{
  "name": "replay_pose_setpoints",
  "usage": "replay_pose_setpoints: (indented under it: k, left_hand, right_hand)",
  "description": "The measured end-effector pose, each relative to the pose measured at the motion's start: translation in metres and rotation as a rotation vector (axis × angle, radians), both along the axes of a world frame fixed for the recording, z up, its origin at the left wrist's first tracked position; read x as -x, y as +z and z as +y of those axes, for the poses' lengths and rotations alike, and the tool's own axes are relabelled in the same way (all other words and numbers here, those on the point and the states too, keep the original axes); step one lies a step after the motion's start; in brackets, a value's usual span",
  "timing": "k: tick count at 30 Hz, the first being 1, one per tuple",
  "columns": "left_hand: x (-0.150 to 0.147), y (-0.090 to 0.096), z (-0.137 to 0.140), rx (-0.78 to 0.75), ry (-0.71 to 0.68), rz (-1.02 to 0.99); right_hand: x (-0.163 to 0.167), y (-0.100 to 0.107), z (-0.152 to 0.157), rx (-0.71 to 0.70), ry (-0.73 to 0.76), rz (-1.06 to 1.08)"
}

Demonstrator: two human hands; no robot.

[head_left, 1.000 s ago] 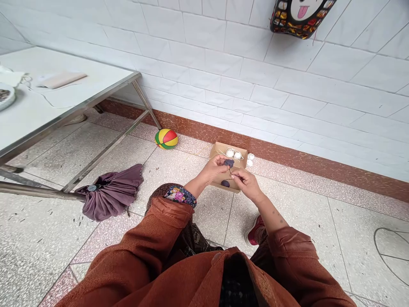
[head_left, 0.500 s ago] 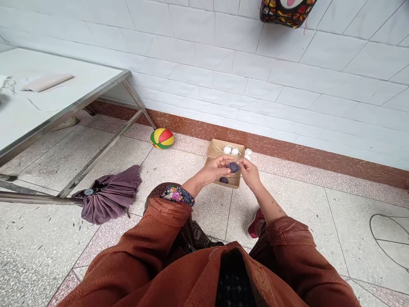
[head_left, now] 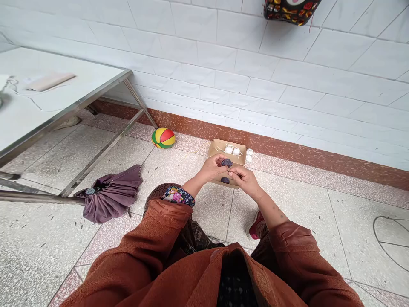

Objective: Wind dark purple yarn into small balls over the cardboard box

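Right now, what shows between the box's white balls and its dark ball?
In the head view, dark yarn held by the left hand shows between them, the right hand close beside it, plus some of the cardboard.

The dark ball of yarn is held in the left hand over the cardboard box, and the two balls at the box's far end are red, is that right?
Not quite: the two balls at the far end of the cardboard box are white, not red, as the head view shows. The dark ball of yarn is indeed held in the left hand over it.
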State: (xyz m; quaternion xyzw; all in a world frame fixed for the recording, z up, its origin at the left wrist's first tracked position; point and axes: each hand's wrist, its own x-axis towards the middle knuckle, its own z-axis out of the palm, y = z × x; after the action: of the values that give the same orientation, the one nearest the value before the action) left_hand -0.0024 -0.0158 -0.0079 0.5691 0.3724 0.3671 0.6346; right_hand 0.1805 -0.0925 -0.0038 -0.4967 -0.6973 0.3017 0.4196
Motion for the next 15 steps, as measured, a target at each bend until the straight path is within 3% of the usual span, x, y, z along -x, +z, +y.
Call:
replay_pose_setpoints:
  k: [6, 10, 15]
  left_hand:
    - [-0.003, 0.007, -0.008, 0.036, -0.143, 0.047]
    - [-0.003, 0.008, -0.012, 0.077, -0.265, -0.014]
    - [-0.001, 0.002, -0.011, 0.159, -0.309, -0.172]
  right_hand:
    - [-0.019, 0.014, 0.004, 0.010, -0.117, 0.079]
    - [-0.024, 0.006, 0.015, 0.021, -0.229, 0.099]
    - [-0.019, -0.004, 0.017, 0.053, -0.240, 0.111]
